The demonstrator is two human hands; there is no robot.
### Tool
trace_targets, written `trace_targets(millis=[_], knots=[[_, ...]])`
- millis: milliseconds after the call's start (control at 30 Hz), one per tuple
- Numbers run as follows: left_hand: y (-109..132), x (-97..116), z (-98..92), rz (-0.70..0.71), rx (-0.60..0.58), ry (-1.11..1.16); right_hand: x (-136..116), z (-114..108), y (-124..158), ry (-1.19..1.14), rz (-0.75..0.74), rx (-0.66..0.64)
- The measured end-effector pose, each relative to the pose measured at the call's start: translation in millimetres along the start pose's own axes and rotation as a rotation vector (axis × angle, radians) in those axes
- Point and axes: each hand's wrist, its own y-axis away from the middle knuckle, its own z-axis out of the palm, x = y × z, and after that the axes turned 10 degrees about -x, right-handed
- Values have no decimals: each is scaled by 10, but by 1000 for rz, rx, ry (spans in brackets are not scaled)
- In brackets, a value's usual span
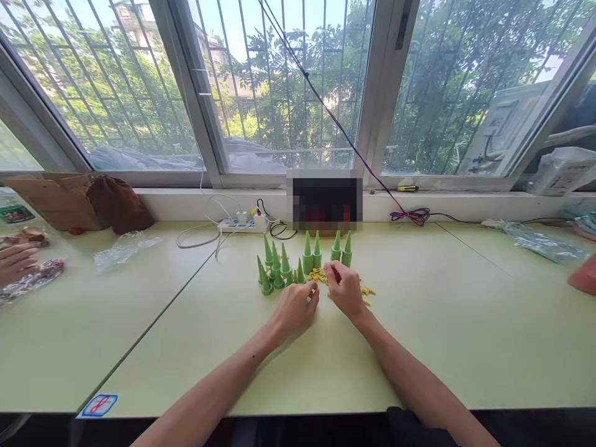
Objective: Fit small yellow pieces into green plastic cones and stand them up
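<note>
Several green pointed cones [275, 268] stand upright in a cluster at the middle of the table, left of my hands. Two more green cones [317, 253] rise behind the hands, and another pair [347, 251] stands farther right. Small yellow stick-like pieces [317, 275] lie scattered among and in front of them. My left hand [295, 305] is low over the table beside the front cones, its fingers curled together; anything inside them is too small to make out. Over the yellow pieces, my right hand [344, 288] has thumb and finger pinched, and what they hold cannot be seen.
A power strip [244, 225] with white cables lies against the sill. Farther left are a brown drawstring bag [120, 202], a cardboard box [60, 202], and another person's hand [17, 264]. Coiled wire [410, 216] and plastic bags [542, 243] lie to the right. A blurred patch hides something behind the cones.
</note>
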Motion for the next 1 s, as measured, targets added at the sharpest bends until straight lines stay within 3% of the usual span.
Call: trace_targets(millis=[467, 1000], knots=[[16, 38, 5, -136, -49, 8, 42, 5, -7, 33, 21, -19], [22, 24, 36, -114, -43, -75, 99, -5, -12, 89, 28, -57]])
